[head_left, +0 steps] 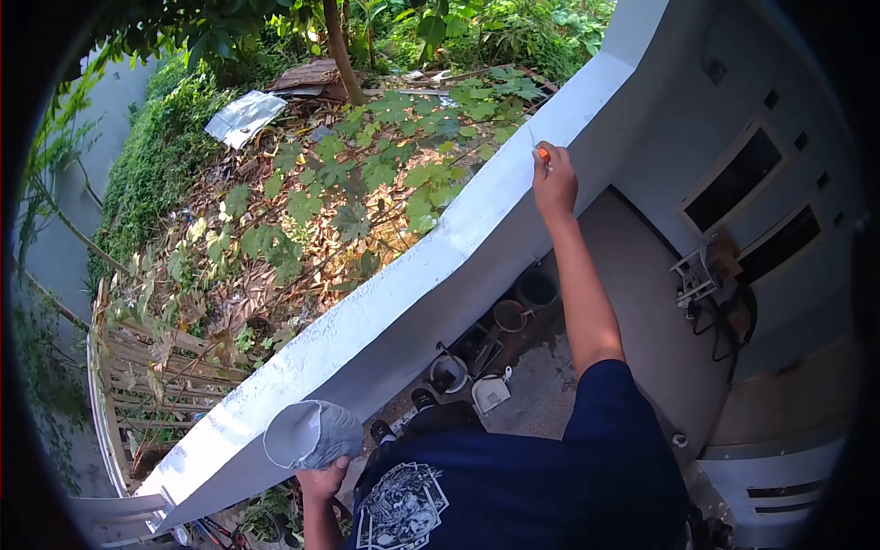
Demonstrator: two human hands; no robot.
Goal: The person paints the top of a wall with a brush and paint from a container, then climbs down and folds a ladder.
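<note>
My right hand (556, 183) reaches far out along the white wall top (367, 301), its fingers closed around a small orange-handled tool (544, 154). A thin pale tip of this tool extends over the wall's upper surface; its exact kind is too small to tell. Low on the left, my left hand (321, 478) grips a grey, paint-crusted tub (337, 434) from below. The tub is tilted, with its round mouth facing up and left, close beside the wall's near end.
Leafy plants and dry litter fill the ground beyond the wall, with a metal sheet (246, 119) lying there. Below on my side are a dustpan (491, 392), several pots and a dark bucket (535, 289). A white chair (698, 278) stands at right.
</note>
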